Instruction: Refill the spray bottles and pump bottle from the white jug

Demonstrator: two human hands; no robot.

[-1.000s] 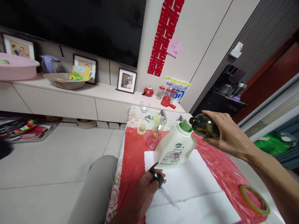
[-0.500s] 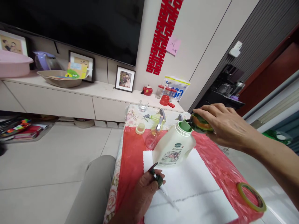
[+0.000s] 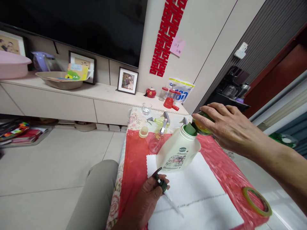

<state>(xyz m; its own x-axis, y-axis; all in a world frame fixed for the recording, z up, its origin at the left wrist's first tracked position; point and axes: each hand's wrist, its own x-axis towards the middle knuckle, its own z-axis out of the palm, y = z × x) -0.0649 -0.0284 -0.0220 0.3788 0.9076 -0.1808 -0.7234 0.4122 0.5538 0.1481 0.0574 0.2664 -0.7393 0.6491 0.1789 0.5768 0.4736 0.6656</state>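
Note:
My right hand (image 3: 223, 123) is wrapped round a dark green bottle (image 3: 202, 125), tipped on its side with its neck at the green spout of a large cream detergent jug (image 3: 177, 150). The jug stands upright, its mouth uncapped. Whether liquid flows between them I cannot see. Lower down, my left hand (image 3: 153, 190) grips a dark green pump head (image 3: 161, 182), whose pale dip tube (image 3: 174, 204) slants down over white paper (image 3: 199, 191). Just left of the jug stand a clear pinkish spray bottle (image 3: 157, 142) with a grey trigger and a cream cap (image 3: 143, 132).
A roll of yellowish tape (image 3: 257, 201) lies on the red plastic sheet (image 3: 134, 159) at the right. Behind the jug are more spray bottles (image 3: 159, 120) and a glass cup (image 3: 146, 108). A low cabinet (image 3: 107, 92) with jars and frames runs along the wall.
My right hand and the bottle have shifted slightly left, bringing the neck closer into the jug's spout. My left hand keeps the pump head in the same place.

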